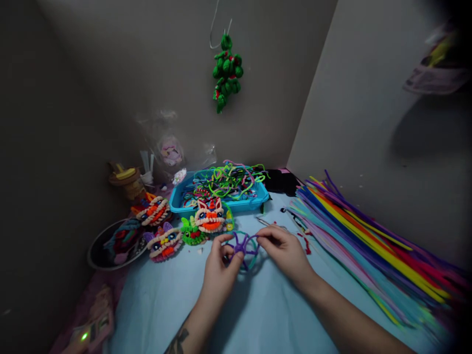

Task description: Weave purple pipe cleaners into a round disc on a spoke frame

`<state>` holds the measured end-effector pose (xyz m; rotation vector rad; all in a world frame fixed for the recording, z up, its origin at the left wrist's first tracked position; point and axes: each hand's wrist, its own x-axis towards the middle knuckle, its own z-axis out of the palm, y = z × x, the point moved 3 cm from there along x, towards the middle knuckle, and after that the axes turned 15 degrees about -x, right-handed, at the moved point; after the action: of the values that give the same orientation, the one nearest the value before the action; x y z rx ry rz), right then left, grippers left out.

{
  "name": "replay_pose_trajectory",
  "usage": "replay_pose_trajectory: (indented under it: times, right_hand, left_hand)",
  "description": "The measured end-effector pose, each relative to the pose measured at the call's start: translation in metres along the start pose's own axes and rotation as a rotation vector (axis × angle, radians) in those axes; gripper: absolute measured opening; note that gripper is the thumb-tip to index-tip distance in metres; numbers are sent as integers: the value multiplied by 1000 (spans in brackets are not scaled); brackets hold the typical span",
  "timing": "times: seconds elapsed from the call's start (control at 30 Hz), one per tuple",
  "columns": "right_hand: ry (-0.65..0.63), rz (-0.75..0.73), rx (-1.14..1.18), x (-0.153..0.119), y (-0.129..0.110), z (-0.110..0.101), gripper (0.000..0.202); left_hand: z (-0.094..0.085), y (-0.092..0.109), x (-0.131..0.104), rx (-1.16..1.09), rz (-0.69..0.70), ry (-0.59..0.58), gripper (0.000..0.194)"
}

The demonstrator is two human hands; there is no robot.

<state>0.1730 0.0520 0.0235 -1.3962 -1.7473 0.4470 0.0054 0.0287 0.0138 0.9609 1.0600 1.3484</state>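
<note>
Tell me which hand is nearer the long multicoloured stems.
Right: the right hand is left of the multicoloured stems; the left hand is farther left, holding the purple piece.

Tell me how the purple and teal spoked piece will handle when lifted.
The spoked piece seems light, being thin with open gaps. It would probably bend but keep its shape: it stands out in curves where neither the left hand nor the right hand touches it.
</note>
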Motion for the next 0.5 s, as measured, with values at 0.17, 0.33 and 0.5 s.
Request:
replay_pose_trajectory:
  times: [0.17, 0.33, 0.5]
  right_hand:
    - [-37, 98, 147, -2, 0, 5, 11]
    - [-61, 105, 95, -2, 0, 4, 11]
    - [-100, 52, 9, 2, 3, 1, 9]
  left_hand:
    - [4, 0, -2, 0, -35, -56, 38]
    - [7, 4, -3, 31, -26, -103, 35]
    - [5, 5, -3, 41, 3, -71, 34]
